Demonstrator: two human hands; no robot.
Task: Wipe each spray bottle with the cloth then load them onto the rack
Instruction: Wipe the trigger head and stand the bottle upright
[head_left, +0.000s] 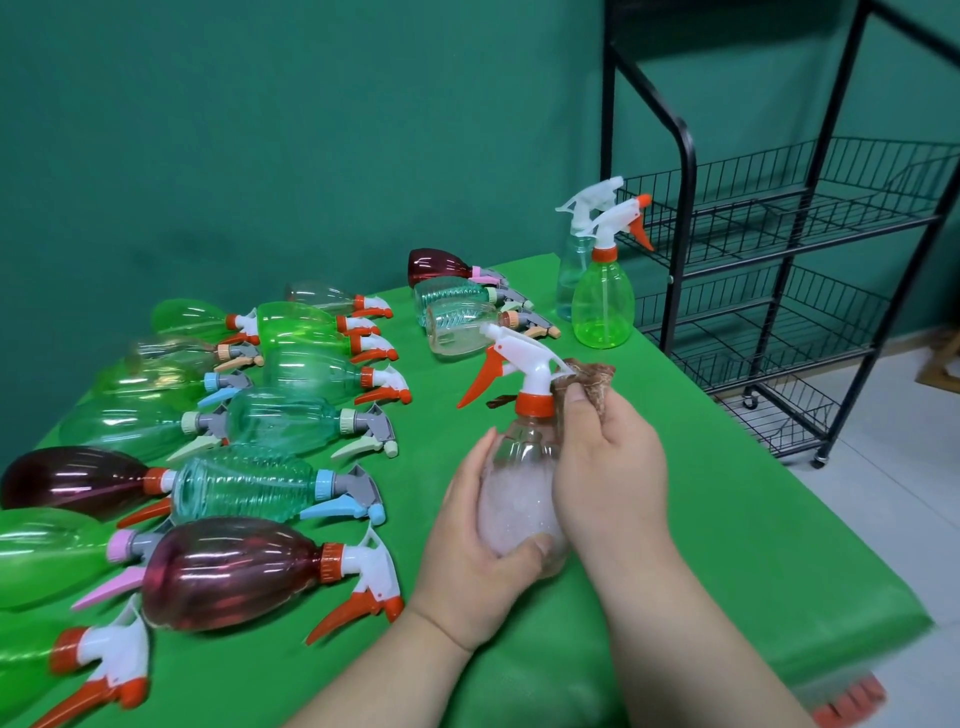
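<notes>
1. A green-covered surface (701, 519) is set before a green wall; the rack (779, 218) stands far right.
2. The clear spray bottle (519, 467) is held upright at near centre, its body wrapped by the left hand (467, 530).
3. The cloth (592, 379) is pinched against its neck by the right hand (608, 467).
4. The bottle is judged light, stiff and slick; the body should be gripped, not the trigger.

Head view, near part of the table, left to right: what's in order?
Nearest dark red bottle → left hand holding clear bottle → right hand pinching cloth → rack.
</notes>
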